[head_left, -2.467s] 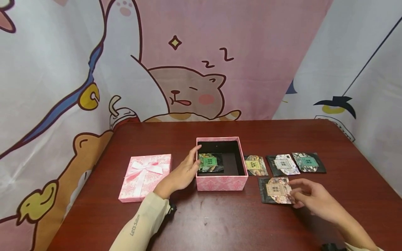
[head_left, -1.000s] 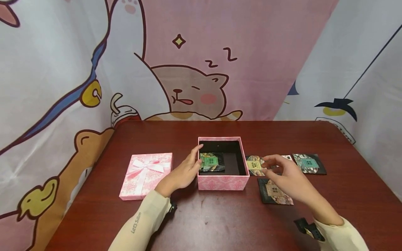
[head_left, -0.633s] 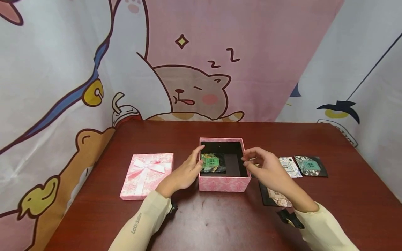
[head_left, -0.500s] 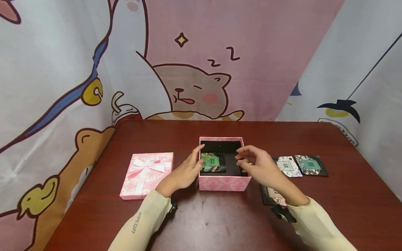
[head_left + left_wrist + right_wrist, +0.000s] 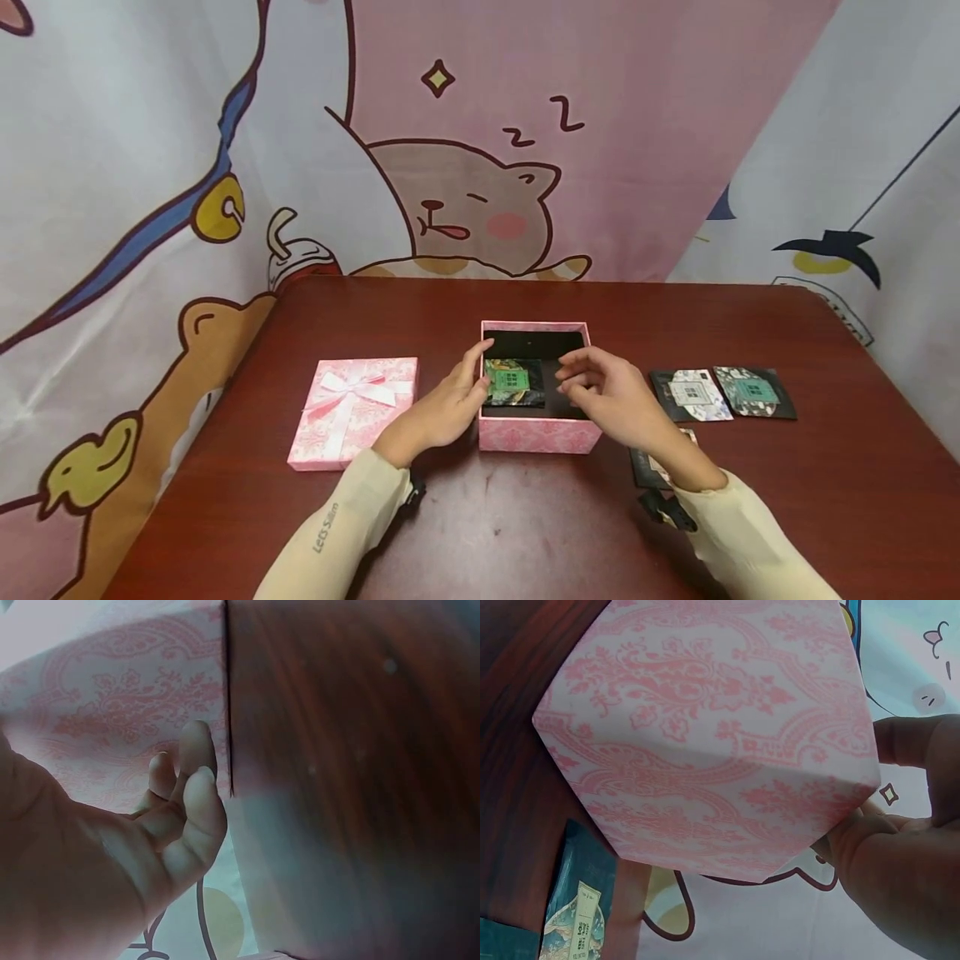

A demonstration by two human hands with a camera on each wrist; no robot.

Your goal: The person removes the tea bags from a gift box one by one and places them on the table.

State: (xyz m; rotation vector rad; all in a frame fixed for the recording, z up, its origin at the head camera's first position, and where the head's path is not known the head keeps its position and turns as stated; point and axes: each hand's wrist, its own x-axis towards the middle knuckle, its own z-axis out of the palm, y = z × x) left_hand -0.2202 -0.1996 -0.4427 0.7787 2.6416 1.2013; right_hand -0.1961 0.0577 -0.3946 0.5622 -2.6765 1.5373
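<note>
My left hand (image 5: pixel 442 408) holds the left wall of a pink patterned gift box (image 5: pixel 540 435), with thumb and index finger at the rim. Several of its fingers (image 5: pixel 199 814) curl beside the outer wall in the left wrist view. Inside the box, at the left, lies a dark sachet with a green label (image 5: pixel 512 382). My right hand (image 5: pixel 618 400) is over the box's right side, fingers loosely bent and thumb apart from them; nothing shows between the tips. In the right wrist view it sits by the box (image 5: pixel 705 750), its fingertips hidden.
The pink lid with a ribbon bow (image 5: pixel 352 412) lies left of the box. On the right lie a white-label sachet (image 5: pixel 692 395) and a teal-label sachet (image 5: pixel 753 392). A beige-label sachet (image 5: pixel 647 471) is partly under the right forearm. A patterned curtain hangs behind the table.
My right hand has left the beige-label sachet, passed over the yellow-label sachet and come over the box. The yellow-label sachet is no longer visible in the head view. My left hand stays put.
</note>
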